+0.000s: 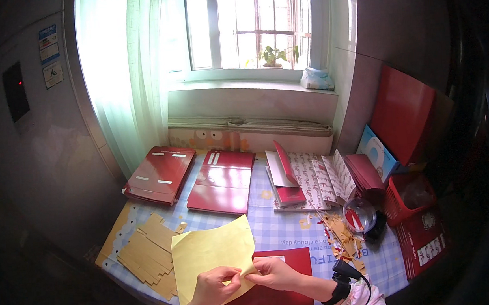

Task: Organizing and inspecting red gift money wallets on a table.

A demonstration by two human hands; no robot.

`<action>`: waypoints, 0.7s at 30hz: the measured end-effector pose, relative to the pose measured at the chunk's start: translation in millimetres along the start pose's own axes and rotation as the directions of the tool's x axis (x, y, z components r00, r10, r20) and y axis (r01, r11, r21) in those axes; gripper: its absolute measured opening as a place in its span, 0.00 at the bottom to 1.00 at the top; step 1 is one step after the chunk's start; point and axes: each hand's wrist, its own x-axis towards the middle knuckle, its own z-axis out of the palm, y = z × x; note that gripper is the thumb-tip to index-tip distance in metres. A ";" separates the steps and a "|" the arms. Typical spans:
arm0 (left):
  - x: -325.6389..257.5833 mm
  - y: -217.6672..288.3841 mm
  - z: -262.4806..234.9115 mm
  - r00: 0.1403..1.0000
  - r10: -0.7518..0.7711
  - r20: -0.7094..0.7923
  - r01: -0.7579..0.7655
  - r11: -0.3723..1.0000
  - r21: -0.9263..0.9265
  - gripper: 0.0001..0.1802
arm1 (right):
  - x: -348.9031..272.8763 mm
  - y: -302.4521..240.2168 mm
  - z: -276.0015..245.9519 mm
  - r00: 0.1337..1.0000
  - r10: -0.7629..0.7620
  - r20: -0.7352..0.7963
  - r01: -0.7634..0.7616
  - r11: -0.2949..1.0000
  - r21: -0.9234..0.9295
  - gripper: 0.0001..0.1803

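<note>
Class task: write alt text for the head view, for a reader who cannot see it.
Two bare hands, left hand and right hand, pinch the edge of a pale yellow paper sheet above a flat red cardboard sheet on a blue checked tablecloth.

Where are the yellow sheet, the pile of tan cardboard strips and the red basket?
yellow sheet (pixel 209 251), head view, middle of its face.
pile of tan cardboard strips (pixel 144 255), head view, centre of the pile.
red basket (pixel 394 205), head view, its left wall.
</note>
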 end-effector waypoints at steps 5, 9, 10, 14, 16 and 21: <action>0.1 -3.3 -0.5 1.000 0.006 0.015 -0.005 0.998 -0.064 0.06 | -0.9 -1.6 -0.4 1.000 -0.013 0.005 0.013 0.997 -0.073 0.10; 0.7 -3.2 -0.8 0.999 -0.024 0.041 0.028 0.996 -0.088 0.07 | -0.7 -2.8 0.5 1.000 -0.019 -0.006 0.018 0.993 -0.114 0.10; 0.8 -2.8 -1.2 0.998 -0.031 0.047 0.035 0.996 -0.083 0.07 | -0.6 -3.2 0.6 1.000 0.004 -0.008 -0.005 0.992 -0.127 0.10; 1.0 -1.7 -3.5 0.996 -0.034 0.080 0.040 0.996 -0.079 0.06 | -1.5 -5.5 0.2 0.999 -0.045 -0.003 0.044 0.991 -0.124 0.11; 1.1 -1.3 -3.9 0.996 -0.030 0.089 0.038 0.996 -0.083 0.06 | -1.7 -6.7 0.6 1.000 -0.023 0.001 0.023 0.993 -0.119 0.11; 1.2 -0.9 -4.1 0.994 -0.066 0.087 0.071 0.995 -0.064 0.06 | -1.8 -8.2 1.3 1.000 -0.030 0.008 0.031 0.990 -0.135 0.10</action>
